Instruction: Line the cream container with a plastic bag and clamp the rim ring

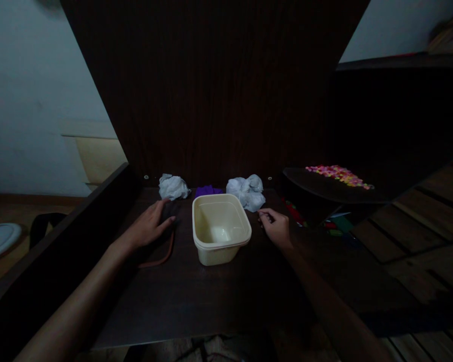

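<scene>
A cream plastic tub (222,254), open at the top with nothing visible inside, stands upright on the dark wooden surface between my hands. To its left, my left hand (151,225) rests palm down with fingers stretched and thumb apart, holding nothing. A thin brown strip (162,261) curves out from beneath it. Just beyond those fingertips lies a crumpled whitish plastic bag (173,187). My right hand (276,227) is closed in a pinch beside a second, knotted whitish plastic bag (247,191); whatever its fingers hold is hidden. Behind the tub, a purple piece (208,190) is partly covered.
A tall dark wooden panel (219,90) rises behind these things, and a raised side board (60,241) runs along the left. On the right, a rounded shelf (302,178) carries a pile of small pink, red and yellow pieces (337,174). Coloured items lie below it.
</scene>
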The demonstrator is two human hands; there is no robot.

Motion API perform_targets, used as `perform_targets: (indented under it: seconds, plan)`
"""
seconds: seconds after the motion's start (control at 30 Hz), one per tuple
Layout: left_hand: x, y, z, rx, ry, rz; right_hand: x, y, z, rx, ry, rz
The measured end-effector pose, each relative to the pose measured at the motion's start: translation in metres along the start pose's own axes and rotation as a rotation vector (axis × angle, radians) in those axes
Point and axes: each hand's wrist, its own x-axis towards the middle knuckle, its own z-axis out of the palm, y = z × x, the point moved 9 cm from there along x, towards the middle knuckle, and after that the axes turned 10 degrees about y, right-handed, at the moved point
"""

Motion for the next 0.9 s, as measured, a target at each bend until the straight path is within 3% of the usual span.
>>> perform_targets:
  seconds: [0.13, 0.37, 0.63, 0.9]
  plan:
    - [-0.019, -0.003, 0.016, 0.103, -0.075, -0.102, 0.001, -0.001, 0.001, 0.008, -0.003, 0.011]
    - [-0.02, -0.005, 0.038, 0.155, -0.079, 0.019, 0.028, -0.001, 0.007, -0.031, -0.027, 0.035]
    - [-0.009, -0.015, 0.036, 0.109, 0.009, 0.104, 0.076, -0.004, 0.046, -0.133, -0.105, 0.058]
    - [-0.007, -0.016, 0.027, 0.077, 0.074, 0.133, 0.081, 0.002, 0.072, -0.258, -0.152, 0.096]
